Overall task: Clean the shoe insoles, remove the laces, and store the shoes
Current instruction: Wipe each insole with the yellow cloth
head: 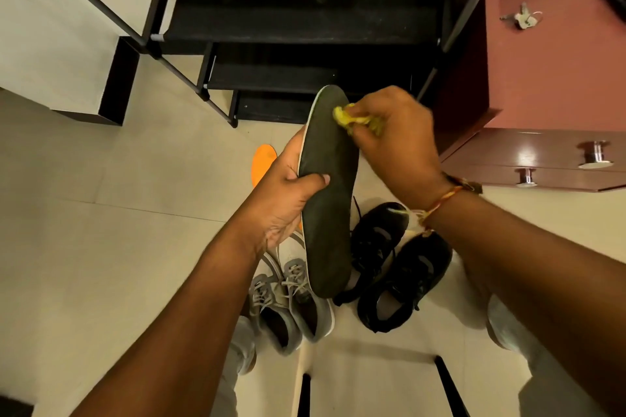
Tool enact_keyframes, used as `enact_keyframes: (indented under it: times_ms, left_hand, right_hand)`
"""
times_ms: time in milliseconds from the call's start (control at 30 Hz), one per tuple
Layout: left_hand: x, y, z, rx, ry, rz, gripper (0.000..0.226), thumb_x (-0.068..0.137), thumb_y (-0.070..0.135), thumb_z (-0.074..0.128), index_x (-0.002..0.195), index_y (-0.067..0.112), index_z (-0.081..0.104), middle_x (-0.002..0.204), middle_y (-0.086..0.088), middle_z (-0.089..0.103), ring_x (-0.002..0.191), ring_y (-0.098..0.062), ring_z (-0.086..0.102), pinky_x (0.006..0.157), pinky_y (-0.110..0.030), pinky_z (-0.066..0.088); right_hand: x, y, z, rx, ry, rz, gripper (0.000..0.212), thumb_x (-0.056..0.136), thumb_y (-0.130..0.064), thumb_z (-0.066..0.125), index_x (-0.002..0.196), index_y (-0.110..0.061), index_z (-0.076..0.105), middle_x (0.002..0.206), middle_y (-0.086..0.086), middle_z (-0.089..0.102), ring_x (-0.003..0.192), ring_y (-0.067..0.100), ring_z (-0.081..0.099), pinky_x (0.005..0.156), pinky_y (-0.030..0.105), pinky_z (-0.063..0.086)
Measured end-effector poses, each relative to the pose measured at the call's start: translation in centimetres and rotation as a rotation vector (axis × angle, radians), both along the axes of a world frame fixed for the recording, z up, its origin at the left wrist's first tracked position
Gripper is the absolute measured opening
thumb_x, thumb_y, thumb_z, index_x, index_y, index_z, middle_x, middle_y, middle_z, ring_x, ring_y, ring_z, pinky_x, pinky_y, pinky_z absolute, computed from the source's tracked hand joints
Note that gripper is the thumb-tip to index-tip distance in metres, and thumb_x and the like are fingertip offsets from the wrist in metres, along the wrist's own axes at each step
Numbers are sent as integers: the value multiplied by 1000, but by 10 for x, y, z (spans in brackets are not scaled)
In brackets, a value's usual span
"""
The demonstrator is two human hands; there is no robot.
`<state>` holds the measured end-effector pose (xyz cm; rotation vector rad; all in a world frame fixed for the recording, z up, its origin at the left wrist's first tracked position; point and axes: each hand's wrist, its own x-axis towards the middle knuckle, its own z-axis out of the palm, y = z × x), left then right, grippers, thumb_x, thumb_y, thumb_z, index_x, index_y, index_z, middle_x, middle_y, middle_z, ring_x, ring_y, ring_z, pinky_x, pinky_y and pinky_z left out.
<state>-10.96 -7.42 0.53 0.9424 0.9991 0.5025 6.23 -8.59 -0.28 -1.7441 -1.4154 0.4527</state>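
Left hand grips a dark insole mid-length, thumb across its face, fingers behind. Right hand pinches a wadded yellow cloth and presses it on the insole's upper end, near the toe.

Step in hand looks like insole cleaning: wiping the top surface. Laces not yet touched: grey sneakers and black sneakers both laced, on the floor under the hands. Storage not started; black shoe rack ahead, the shelves in view hold no shoes.

Insole is held up over the shoes, long axis roughly away from the person, heel end toward the body. Cloth sits at the far end only, so the next move probably calls for a stroke down toward the heel, with the left grip shifted off the middle to expose that patch.

Orange insole lies on the floor, partly hidden behind the left hand. Can't tell whether it's been wiped.
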Motion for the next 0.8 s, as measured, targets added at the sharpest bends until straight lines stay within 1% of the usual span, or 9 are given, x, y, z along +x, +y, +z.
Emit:
enact_keyframes:
  times_ms: [67,133,200,300,400,467,533,600,800]
  left_hand:
    - [1,-1,2,-17,-5,1,64,94,-17,45,134,32,51,121,-1,71,117,-24,66,98,-41,55]
    - [1,-1,4,-42,-32,31,60,95,-15,46,136,29,51,118,-1,73,113,-25,68,93,-40,57]
    - [1,-1,3,-93,-98,87,52,99,-6,46,140,26,50,120,-6,71,113,-32,67,93,-52,56]
    - [2,-1,4,-201,-206,173,38,107,26,43,145,24,47,133,-14,64,121,-39,62,95,-65,50]
    - [5,2,8,-300,-145,234,67,98,64,31,138,17,56,128,-16,68,116,-31,67,91,-48,57]
    - [4,5,7,-300,-83,271,80,91,76,28,128,15,65,121,-15,71,113,-29,69,93,-44,56]
    - [2,8,5,-281,-106,313,86,90,79,29,132,12,63,128,-18,67,121,-33,64,106,-47,47]
    - [2,7,5,-298,-136,320,88,90,81,28,135,12,60,132,-21,64,124,-34,61,110,-47,43]
    - [12,-3,1,-306,-110,172,76,94,73,24,132,19,62,126,-14,69,117,-31,66,97,-50,54]
  right_hand:
    - [11,3,-5,-68,38,-56,14,87,-15,72,101,-17,74,103,-1,65,96,10,60,80,8,42]
    - [10,2,-7,-81,75,-55,15,88,-16,70,102,-19,73,104,-2,65,97,9,59,81,11,44]
    - [5,1,-5,-62,94,-37,15,88,-15,70,103,-18,73,104,-2,65,97,9,59,82,17,47]
    - [-9,-5,-2,-16,102,18,14,87,-12,71,100,-13,74,103,1,66,95,11,61,84,24,53]
    - [-30,-20,-1,2,72,134,14,84,-8,73,97,-10,76,101,5,68,94,16,64,85,31,54]
    - [-45,-31,2,-17,93,211,14,84,-7,73,97,-11,76,101,4,68,95,16,64,87,32,54]
    - [-54,-40,4,-20,148,276,15,84,-6,72,97,-12,75,102,2,69,95,13,63,91,24,50]
    - [-56,-42,6,-11,132,325,16,83,-4,72,97,-11,75,102,3,69,96,13,64,93,19,47]
    - [-15,-13,2,55,-68,176,13,84,-7,71,96,-10,75,100,7,68,93,21,65,83,36,56]
